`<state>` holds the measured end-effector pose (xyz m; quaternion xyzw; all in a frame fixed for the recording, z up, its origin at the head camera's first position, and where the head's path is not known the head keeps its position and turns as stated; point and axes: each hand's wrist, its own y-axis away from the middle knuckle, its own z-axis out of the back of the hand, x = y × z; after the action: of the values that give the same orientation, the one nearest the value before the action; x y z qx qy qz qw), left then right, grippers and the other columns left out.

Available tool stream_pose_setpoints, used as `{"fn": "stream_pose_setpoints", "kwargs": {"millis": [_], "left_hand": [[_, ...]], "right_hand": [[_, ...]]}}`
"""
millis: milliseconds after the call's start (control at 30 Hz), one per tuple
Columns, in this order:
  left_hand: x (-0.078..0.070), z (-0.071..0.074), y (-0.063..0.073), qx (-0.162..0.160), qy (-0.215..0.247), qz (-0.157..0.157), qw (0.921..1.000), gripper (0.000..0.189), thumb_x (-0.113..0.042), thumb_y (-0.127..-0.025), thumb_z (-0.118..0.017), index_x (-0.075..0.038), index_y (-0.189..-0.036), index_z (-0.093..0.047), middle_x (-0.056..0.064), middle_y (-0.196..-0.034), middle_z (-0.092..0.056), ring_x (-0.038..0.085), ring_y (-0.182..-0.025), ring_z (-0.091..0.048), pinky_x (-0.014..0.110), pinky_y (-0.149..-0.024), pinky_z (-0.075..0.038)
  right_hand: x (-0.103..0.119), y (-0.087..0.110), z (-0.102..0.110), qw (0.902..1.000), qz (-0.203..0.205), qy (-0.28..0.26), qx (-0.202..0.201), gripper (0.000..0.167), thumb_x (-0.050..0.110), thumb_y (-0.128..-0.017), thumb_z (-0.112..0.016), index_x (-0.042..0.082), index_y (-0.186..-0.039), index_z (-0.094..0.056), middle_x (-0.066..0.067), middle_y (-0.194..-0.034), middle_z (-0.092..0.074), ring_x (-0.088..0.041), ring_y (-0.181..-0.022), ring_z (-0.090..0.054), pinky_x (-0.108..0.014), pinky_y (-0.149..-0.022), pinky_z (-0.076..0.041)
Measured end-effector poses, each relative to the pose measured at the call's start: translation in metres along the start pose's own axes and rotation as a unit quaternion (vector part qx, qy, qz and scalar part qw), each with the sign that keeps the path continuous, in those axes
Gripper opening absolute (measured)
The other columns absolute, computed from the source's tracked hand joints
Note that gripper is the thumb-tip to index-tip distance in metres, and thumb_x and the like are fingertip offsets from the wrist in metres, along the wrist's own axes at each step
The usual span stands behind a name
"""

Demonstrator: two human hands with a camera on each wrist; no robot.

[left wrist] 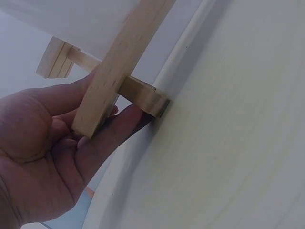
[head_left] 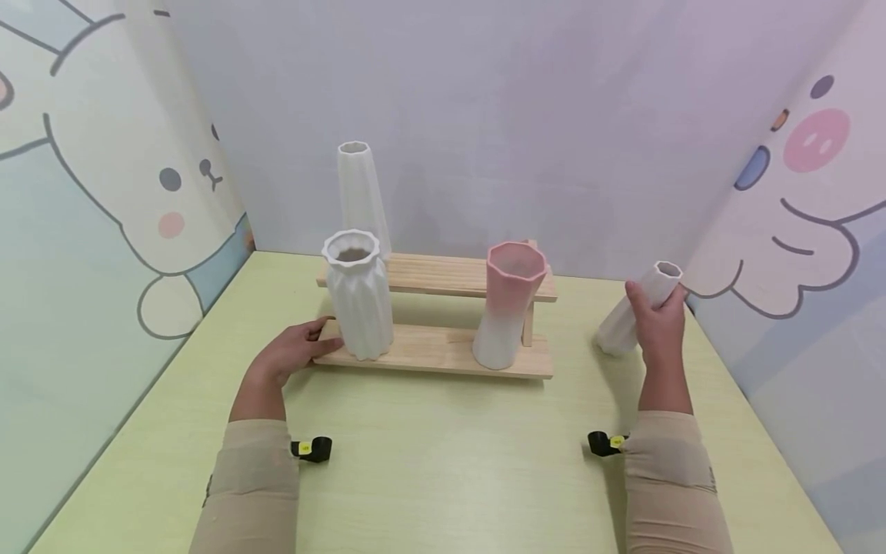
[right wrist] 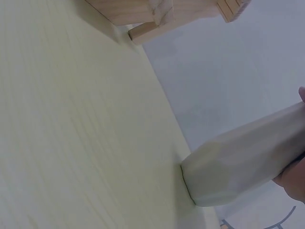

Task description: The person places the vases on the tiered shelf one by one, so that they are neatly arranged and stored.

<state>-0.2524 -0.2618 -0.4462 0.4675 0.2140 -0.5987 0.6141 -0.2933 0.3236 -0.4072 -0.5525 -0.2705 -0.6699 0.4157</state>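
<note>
A two-tier wooden shelf (head_left: 436,342) stands on the table. My left hand (head_left: 294,350) grips the left end of its lower board (left wrist: 114,71), thumb on top and fingers beneath. At the right, my right hand (head_left: 661,323) holds a white ribbed vase (head_left: 618,327) round its upper part, its base at the tabletop and its mouth tilted right; the vase's lower half (right wrist: 233,167) fills the right wrist view. On the lower board stand a white fluted vase (head_left: 360,308) at the left and a pink-and-white vase (head_left: 508,308) at the right.
A tall slim white vase (head_left: 361,192) stands on the upper board (head_left: 443,275) at its left end, partly behind the fluted vase. The pale table (head_left: 443,462) meets a plain curtain (head_left: 443,154) at the back, with cartoon-printed curtains on both sides.
</note>
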Motion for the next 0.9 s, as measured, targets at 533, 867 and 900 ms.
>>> {"fn": "stream_pose_setpoints", "kwargs": {"millis": [533,867,900], "left_hand": [[0.001,0.000,-0.001,0.004,0.004,-0.002,1.0000,0.096,-0.054,-0.089,-0.066,-0.014,-0.159,-0.015,0.021,-0.162,-0.018,0.042,-0.146,-0.023,0.057,-0.112,-0.033],[0.002,0.000,-0.002,0.004,0.003,-0.002,1.0000,0.097,-0.055,-0.088,-0.066,-0.013,-0.159,-0.014,0.021,-0.162,-0.017,0.041,-0.146,-0.024,0.056,-0.111,-0.035],[0.002,0.000,-0.002,0.004,0.002,-0.002,1.0000,0.098,-0.055,-0.088,-0.066,-0.013,-0.159,-0.014,0.021,-0.162,-0.017,0.041,-0.146,-0.024,0.056,-0.111,-0.035]], "right_hand": [[-0.001,0.001,0.000,0.9993,0.030,0.017,-0.017,0.066,0.049,-0.090,-0.066,0.026,-0.143,-0.034,0.014,-0.108,-0.048,-0.009,-0.102,-0.052,-0.042,-0.098,-0.044],[0.012,0.004,0.004,0.9978,0.056,-0.007,-0.037,0.060,0.043,-0.090,-0.068,0.026,-0.139,-0.038,0.014,-0.106,-0.050,-0.006,-0.097,-0.052,-0.037,-0.093,-0.044],[0.013,0.004,0.004,0.9977,0.057,-0.007,-0.037,0.060,0.043,-0.090,-0.068,0.026,-0.139,-0.038,0.014,-0.106,-0.050,-0.006,-0.097,-0.052,-0.036,-0.093,-0.044]]}}
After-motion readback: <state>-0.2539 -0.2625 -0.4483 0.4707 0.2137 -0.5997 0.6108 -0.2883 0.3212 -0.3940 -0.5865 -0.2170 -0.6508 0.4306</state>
